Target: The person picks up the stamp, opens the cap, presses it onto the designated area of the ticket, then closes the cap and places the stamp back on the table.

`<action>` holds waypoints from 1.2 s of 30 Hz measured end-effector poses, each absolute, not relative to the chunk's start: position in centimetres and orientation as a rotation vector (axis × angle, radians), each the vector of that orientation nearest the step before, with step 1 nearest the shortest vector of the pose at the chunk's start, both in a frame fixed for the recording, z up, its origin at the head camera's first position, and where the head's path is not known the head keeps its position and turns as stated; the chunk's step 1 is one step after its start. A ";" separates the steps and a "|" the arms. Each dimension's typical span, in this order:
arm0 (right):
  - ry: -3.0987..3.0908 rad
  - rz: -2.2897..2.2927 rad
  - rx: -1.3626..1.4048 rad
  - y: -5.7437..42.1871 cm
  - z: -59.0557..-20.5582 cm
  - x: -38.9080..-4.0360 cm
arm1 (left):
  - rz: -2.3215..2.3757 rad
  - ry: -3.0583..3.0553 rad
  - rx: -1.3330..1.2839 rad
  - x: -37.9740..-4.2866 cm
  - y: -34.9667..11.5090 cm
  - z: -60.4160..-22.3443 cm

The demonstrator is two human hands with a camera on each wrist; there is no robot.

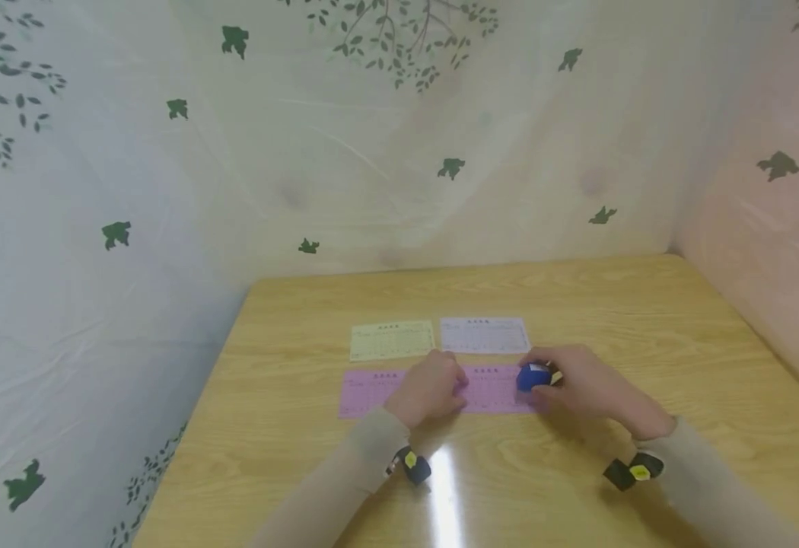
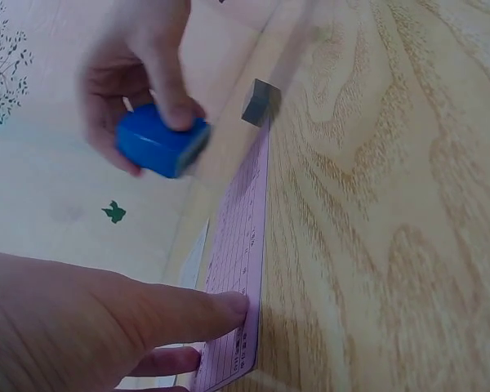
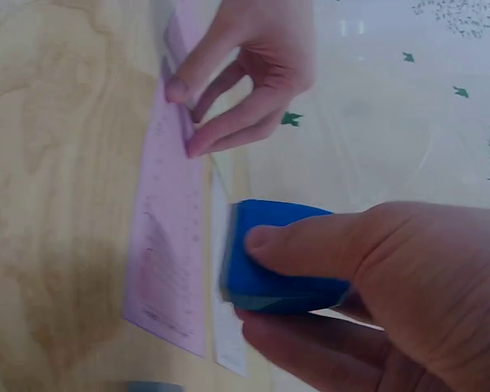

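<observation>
In my right hand (image 1: pixel 580 377) I grip a blue stamp (image 1: pixel 533 377) between thumb and fingers, above the right end of a pink printed slip (image 1: pixel 491 390). The right wrist view has the stamp (image 3: pixel 282 253) apart from the paper, its flat face turned towards it. A faint reddish patch (image 3: pixel 167 282) shows on the slip. My left hand (image 1: pixel 430 387) presses its thumb and fingertips on that slip's left end, covering where it meets a second pink slip (image 1: pixel 367 396). A small grey block (image 2: pixel 260 103) sits by the slip's far end in the left wrist view.
Behind the pink slips lie a yellow printed slip (image 1: pixel 393 341) and a white one (image 1: pixel 484 336). All rest on a wooden table (image 1: pixel 290 472). A pale curtain with green leaf prints (image 1: pixel 372 190) hangs behind and at both sides.
</observation>
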State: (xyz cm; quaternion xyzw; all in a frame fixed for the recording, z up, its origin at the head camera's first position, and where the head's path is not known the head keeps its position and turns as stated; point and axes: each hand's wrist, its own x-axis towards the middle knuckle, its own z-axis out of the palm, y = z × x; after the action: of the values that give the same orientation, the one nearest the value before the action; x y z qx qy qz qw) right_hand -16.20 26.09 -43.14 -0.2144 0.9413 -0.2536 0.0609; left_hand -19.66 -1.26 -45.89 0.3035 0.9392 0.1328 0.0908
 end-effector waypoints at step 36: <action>3.247 -0.958 -0.840 31.3 -37.6 -14.9 | 0.407 2.776 1.082 -19.0 2.9 -44.2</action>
State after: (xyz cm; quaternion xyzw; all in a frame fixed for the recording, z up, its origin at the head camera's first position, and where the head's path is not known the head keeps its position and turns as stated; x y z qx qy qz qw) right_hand -14.88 31.28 -37.55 -0.2372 0.9170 -0.2705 -0.1724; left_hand -19.00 2.93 -44.24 0.3590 0.9211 0.1352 0.0674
